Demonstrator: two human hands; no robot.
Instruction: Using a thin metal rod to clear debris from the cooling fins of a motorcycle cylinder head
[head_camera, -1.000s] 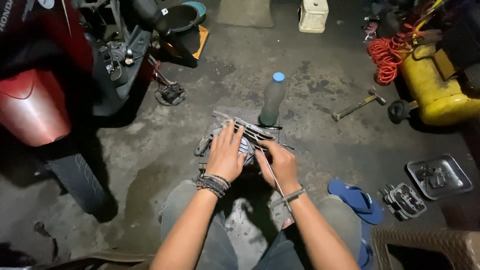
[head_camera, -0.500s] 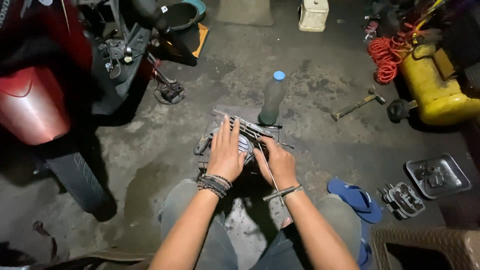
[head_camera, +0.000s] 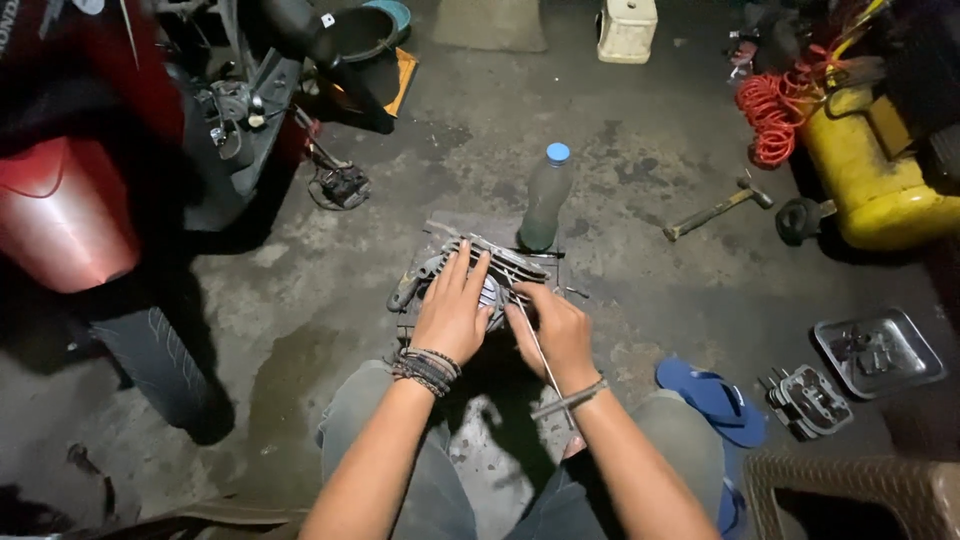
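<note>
Head view, looking down past bent knees in grey trousers: the left hand (head_camera: 452, 312), beaded bands at its wrist, lies flat with fingers spread on a finned metal engine cylinder (head_camera: 478, 275) sitting on the concrete floor (head_camera: 640, 290) just in front of the person. The right hand (head_camera: 556, 330) presses against the cylinder's near right side, fingers curled about a thin metal rod (head_camera: 545, 362) that runs back over the wrist. Just beyond the cylinder stands a plastic bottle with a blue cap (head_camera: 546, 198). To the right lie a blue sandal (head_camera: 712, 398), a small finned engine part (head_camera: 806, 398) and a metal tray (head_camera: 880, 352). Farther off, a hammer (head_camera: 716, 210), a yellow compressor (head_camera: 868, 178) with orange coiled hose (head_camera: 770, 118), and at left a red scooter (head_camera: 70, 190).
</note>
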